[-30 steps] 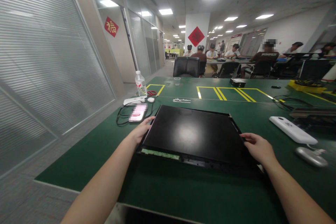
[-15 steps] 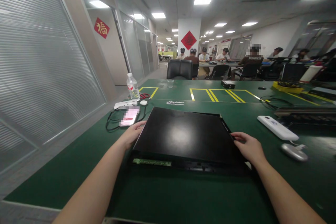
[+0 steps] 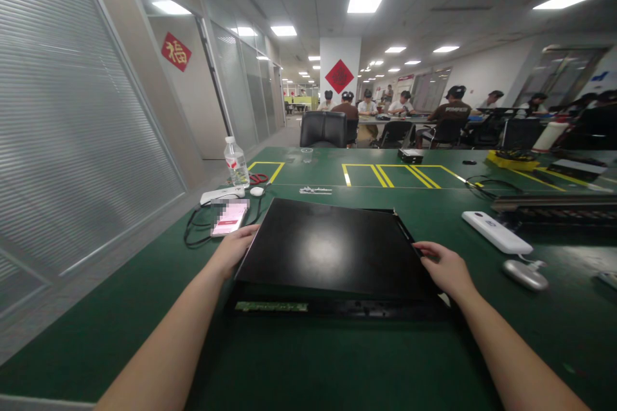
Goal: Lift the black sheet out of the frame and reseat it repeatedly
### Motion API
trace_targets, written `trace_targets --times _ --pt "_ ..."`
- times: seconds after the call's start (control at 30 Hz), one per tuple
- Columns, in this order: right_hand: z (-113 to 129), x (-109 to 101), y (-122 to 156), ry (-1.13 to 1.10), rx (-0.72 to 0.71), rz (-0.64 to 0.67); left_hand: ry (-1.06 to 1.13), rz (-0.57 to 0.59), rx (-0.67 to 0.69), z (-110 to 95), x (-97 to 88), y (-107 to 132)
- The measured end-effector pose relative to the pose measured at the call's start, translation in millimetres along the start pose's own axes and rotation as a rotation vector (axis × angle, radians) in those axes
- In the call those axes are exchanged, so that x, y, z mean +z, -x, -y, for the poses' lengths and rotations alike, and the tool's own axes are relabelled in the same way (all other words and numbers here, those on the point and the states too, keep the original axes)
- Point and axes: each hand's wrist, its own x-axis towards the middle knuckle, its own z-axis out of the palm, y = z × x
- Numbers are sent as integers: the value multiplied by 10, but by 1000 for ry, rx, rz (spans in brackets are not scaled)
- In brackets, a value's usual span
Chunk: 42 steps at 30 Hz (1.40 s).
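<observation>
On the table (image 3: 347, 366) before you, a green strip (image 3: 271, 307) edges the frame (image 3: 385, 310). Over it, your left hand (image 3: 236, 252) holds the screen's (image 3: 328, 250) left edge; your right hand (image 3: 446, 270) curls opposite, grip unclear, probably for balance. The phone (image 3: 230, 218) lies beyond, seemingly aside.

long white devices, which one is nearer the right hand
The white device beside the silver gadget, right of the black panel; the other lies by the bottle.

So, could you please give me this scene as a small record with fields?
Left hand: at left edge of flat black rectangular panel
Right hand: at the panel's right edge
Near panel's front edge: narrow green circuit strip
Left of panel: flat phone with pink-lit screen
Right of panel: white oblong device
Surface: dark green tabletop
</observation>
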Motion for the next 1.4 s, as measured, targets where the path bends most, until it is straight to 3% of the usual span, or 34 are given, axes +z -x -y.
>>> trace_targets --times 0.13,0.33,0.57,0.83,1.1,1.17,1.27,1.4 --pt "26 16 9 -2 11 2 111 -37 23 -21 54 31" --pt "31 62 11 -88 -8 -9 109 122 66 -6 66 79" --pt "-42 99 -26 -159 17 -31 130 133 136 40 40 8" --pt "40 49 -18 -165 85 -73 99 120 229 46 38 22" --pt "17 10 -56 -540 195 -19 149 111 234 58 43 10" --pt "78 -58 -35 -634 164 -13 151 92 236 62 36 -7" --pt "223 -187 53 -793 134 99 141 72 225 74 37 -25" --pt "393 -292 193 -767 144 201 125 98 204 87 44 -26"
